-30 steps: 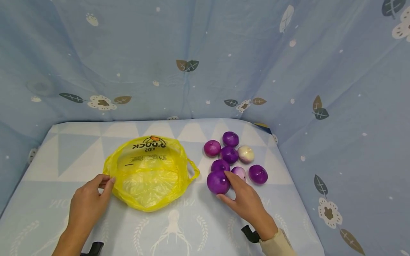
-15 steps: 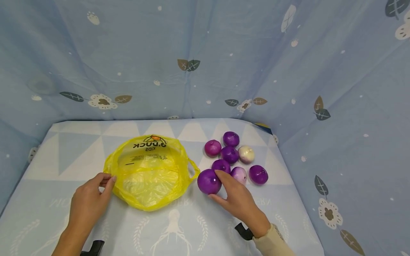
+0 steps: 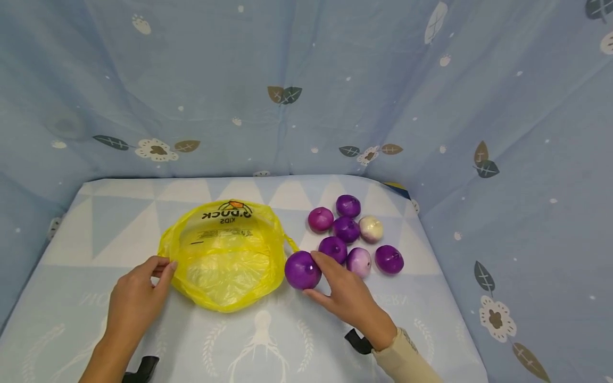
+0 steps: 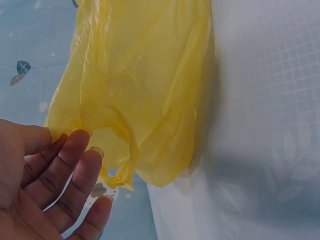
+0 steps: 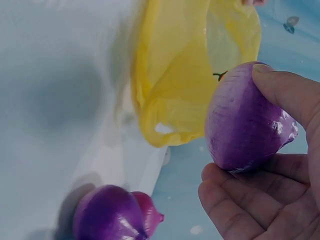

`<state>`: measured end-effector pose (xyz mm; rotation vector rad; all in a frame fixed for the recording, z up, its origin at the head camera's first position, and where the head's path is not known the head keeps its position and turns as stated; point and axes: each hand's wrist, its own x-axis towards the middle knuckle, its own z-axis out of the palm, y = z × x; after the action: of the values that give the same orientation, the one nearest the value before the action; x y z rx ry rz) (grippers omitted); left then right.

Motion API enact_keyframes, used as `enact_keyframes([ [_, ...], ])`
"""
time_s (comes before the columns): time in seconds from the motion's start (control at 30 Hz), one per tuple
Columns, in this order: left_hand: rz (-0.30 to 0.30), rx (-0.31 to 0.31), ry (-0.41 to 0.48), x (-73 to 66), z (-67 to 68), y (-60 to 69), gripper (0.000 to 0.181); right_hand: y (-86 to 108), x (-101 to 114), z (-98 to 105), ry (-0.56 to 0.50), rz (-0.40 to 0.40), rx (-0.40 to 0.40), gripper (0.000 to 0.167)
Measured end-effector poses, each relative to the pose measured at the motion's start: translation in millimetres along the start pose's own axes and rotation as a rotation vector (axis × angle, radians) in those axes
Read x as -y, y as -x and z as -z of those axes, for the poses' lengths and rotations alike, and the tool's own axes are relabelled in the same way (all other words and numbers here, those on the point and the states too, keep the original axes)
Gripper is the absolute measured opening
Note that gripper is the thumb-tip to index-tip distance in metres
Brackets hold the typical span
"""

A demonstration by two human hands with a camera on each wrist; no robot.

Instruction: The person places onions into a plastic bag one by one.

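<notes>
A yellow plastic bag (image 3: 227, 266) stands on the table with its mouth spread wide, a dark printed logo inside its far wall. My left hand (image 3: 139, 295) pinches the bag's left rim between thumb and forefinger; in the left wrist view the bag's looped handle (image 4: 131, 160) hangs beside those fingers. Held between the thumb and fingers of my right hand (image 3: 347, 295) is a purple onion (image 3: 303, 270), just right of the bag's rim. The right wrist view shows this onion (image 5: 247, 120) off the table, with the bag behind it.
Several more onions lie at the right, among them a purple one (image 3: 389, 259), a pale one (image 3: 371, 229) and a pinkish-white one (image 3: 358, 262). Patterned cloth (image 3: 287, 64) hangs behind the table (image 3: 119, 229) and along its right side.
My right hand has carried the purple onion leftward, away from the other onions and up to the bag's right edge. The left hand keeps its pinch on the rim.
</notes>
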<state>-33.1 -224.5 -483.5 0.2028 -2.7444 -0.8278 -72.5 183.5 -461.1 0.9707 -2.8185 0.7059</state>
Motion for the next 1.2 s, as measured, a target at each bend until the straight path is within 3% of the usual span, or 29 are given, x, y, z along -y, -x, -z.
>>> enact_keyframes([
  [0.3,-0.003,-0.019,-0.013,-0.7,1.0,0.1,0.023,-22.2,9.0,4.7,0.049,0.133,0.017,0.078],
  [0.67,-0.019,-0.016,-0.012,0.6,0.7,1.5,0.024,-52.3,25.2,3.6,0.088,0.220,0.130,0.076],
  [0.97,-0.003,0.003,-0.016,0.9,1.9,1.9,0.025,-78.2,43.4,3.1,0.179,0.349,0.219,0.075],
  [1.2,-0.003,0.004,-0.012,1.3,1.4,2.0,0.025,-93.9,56.2,-2.3,0.072,0.353,0.326,0.073],
])
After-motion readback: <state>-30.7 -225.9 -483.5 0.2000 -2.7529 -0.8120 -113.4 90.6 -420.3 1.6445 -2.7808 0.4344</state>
